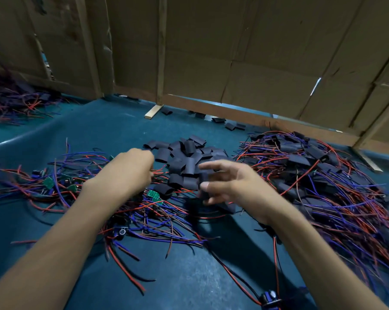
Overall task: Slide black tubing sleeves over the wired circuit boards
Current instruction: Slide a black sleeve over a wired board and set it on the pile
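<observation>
Wires in red and blue lie heaped toward the left edge of the teal mat [104, 121], a loose pile of bare circuit boards [48, 182] with their green faces showing among the leads; a second, dimmer tangle [14, 101] sits at the far left corner by the cardboard wall [211, 52]. Over the near side of that pile the left hand [130, 168] is curled with its knuckles up, fingers closed toward red leads that run out from under it; whether it has a board pinched cannot be told, since the fingertips are hidden. In the middle of the mat lies the stock of empty black tubing sleeves [184, 159], short flattened pieces stacked loosely. Just beside them, on their near right, the right hand [227, 182] is half open with thumb and fingers drawn around one dark sleeve [203, 182], though blur makes the hold hard to read. Toward the right edge spreads the large heap of finished boards [312, 166], each already sleeved, wires trailing. The step in hand looks like pairing a fresh sleeve with the next board. I judge the next move calls for bringing the two hands together, opening the flattened sleeve mouth, and feeding the board in squarely so its corners and leads do not snag.
</observation>
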Motion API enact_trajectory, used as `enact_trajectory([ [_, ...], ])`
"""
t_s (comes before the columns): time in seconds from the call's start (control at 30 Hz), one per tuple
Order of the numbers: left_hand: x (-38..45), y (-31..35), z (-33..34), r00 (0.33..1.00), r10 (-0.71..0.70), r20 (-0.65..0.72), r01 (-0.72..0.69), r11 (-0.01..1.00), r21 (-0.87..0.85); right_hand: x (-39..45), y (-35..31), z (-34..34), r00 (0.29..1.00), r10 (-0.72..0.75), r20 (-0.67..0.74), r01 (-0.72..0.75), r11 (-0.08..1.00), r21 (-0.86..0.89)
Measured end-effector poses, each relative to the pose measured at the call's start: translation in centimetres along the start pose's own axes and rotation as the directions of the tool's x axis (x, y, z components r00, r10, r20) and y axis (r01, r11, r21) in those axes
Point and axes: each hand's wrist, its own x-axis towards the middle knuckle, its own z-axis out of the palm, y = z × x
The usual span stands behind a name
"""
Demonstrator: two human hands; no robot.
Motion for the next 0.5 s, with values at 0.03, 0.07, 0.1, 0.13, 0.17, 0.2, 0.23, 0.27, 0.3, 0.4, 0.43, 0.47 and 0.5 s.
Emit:
enact_trajectory([
  [0.03,-0.1,0.2,-0.1,0.999,0.018,-0.042,-0.019,1.0,-0.016,-0.1,0.4,0.8,0.997,-0.001,0.071,0.0,1.0,0.01],
  [0.07,-0.1,0.4,-0.2,0.996,0.035,-0.078,-0.038,0.999,-0.035,-0.1,0.9,1.6,0.99,0.009,0.14,-0.013,0.999,0.032],
  [0.1,-0.2,0.6,-0.3,0.993,0.05,-0.109,-0.057,0.997,-0.059,-0.2,1.3,2.3,0.982,0.02,0.189,-0.029,0.999,0.044],
  [0.13,-0.2,0.8,-0.5,0.988,0.066,-0.139,-0.079,0.993,-0.089,-0.1,1.6,2.8,0.977,0.03,0.21,-0.041,0.998,0.046],
  [0.17,-0.2,0.9,-0.6,0.982,0.08,-0.171,-0.102,0.987,-0.126,0.0,1.9,3.1,0.978,0.045,0.204,-0.057,0.997,0.055],
  [0.2,-0.2,1.1,-0.7,0.974,0.095,-0.205,-0.13,0.977,-0.167,0.2,2.0,3.1,0.982,0.068,0.174,-0.084,0.993,0.086],
  [0.23,-0.3,1.2,-0.8,0.964,0.114,-0.24,-0.165,0.964,-0.207,0.4,2.0,3.0,0.987,0.099,0.13,-0.116,0.985,0.13],
  [0.27,-0.4,1.4,-0.9,0.953,0.136,-0.272,-0.205,0.948,-0.245,0.5,1.9,2.7,0.988,0.127,0.087,-0.14,0.975,0.17],
  [0.3,-0.5,1.5,-0.9,0.941,0.158,-0.299,-0.245,0.929,-0.278,0.6,1.7,2.3,0.989,0.145,0.042,-0.15,0.971,0.187],
  [0.4,-0.6,1.7,-0.6,0.909,0.218,-0.356,-0.331,0.895,-0.3,0.6,1.2,1.5,0.991,0.12,-0.065,-0.115,0.99,0.08],
  [0.43,-0.7,1.8,-0.6,0.884,0.242,-0.401,-0.376,0.877,-0.299,0.4,0.9,1.3,0.991,0.093,-0.093,-0.093,0.996,0.014],
  [0.47,-0.8,2.0,-0.6,0.846,0.264,-0.463,-0.431,0.849,-0.305,0.3,0.5,1.2,0.991,0.067,-0.117,-0.073,0.996,-0.043],
  [0.5,-1.0,2.2,-0.8,0.804,0.276,-0.527,-0.486,0.815,-0.315,0.1,0.1,1.0,0.99,0.046,-0.136,-0.057,0.995,-0.08],
])
